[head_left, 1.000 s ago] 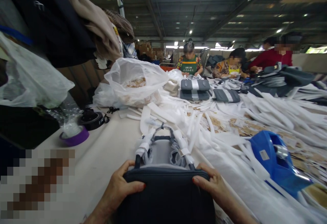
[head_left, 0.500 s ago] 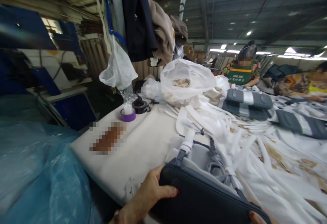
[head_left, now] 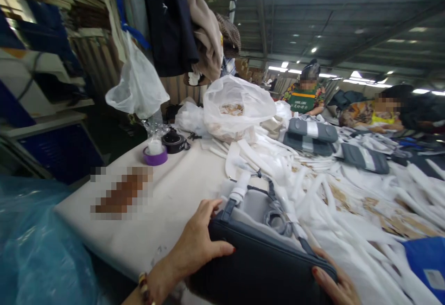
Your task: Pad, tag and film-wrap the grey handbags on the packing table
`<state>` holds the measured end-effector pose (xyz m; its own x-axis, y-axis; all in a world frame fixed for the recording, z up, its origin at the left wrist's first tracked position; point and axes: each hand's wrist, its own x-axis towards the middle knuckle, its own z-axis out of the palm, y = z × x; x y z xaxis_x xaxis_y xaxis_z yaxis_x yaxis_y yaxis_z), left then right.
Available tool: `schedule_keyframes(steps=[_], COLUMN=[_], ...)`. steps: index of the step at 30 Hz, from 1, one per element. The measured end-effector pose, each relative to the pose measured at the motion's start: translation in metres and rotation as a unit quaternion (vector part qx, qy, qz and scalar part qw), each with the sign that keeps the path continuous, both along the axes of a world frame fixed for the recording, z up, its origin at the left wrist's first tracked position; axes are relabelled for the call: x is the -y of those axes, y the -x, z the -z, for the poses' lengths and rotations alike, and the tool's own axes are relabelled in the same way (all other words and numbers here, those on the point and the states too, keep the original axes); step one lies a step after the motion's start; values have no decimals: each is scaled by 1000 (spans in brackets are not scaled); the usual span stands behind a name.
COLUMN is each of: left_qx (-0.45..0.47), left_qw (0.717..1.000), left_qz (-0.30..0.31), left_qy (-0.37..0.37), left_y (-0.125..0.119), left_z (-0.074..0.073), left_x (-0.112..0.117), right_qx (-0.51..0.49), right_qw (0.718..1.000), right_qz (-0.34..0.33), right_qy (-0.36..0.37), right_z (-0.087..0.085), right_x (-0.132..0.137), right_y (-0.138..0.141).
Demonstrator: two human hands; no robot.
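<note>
A dark grey bag (head_left: 264,263) with a pale grey lining and white-wrapped handles (head_left: 239,189) lies open at the near edge of a cloth-covered table (head_left: 181,189). My left hand (head_left: 198,244) grips its left end, thumb on the front panel. My right hand (head_left: 333,286) holds the right corner, fingers curled over the edge. The bag tilts down to the right.
White foam strips (head_left: 313,189) are heaped across the table. A purple tape roll (head_left: 155,155) and a black roll (head_left: 173,142) sit at the far left. A white plastic bag (head_left: 236,108) stands behind. Finished grey bags (head_left: 309,136) lie further back. Other people work at the far end. Blue plastic (head_left: 38,249) is at left.
The view has swung left then slightly back right. Both hands keep hold of the bag, which has tilted. The blue tape dispenser has left the view.
</note>
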<state>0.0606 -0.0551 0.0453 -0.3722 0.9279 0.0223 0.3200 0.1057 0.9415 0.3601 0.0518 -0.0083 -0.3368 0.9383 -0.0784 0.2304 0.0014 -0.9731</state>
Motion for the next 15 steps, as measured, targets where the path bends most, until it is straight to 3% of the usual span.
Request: schedule_keyframes(steps=[2,4,7,10,15], left_qx=[-59,-82,-93,-79,-48], left_qw=[998,996,995,997,996], left_qz=[33,24,-6,15,17], left_qy=[-12,-18,-30,-14,68], left_y=[-1,0,6,12,11], left_z=[-2,3,18,23,14], left_x=[-5,-8,-11,-12,-11], right_qx=[-6,11,52,69,-20], right_qw=[1000,999,997,993,1000], right_qz=[-19,-34,-24,-1,8], right_qy=[2,-10,-47,-95,-2], right_z=[-10,-17,-25,-30,-27], right_x=[6,9,11,15,18], right_y=[6,10,11,8,4])
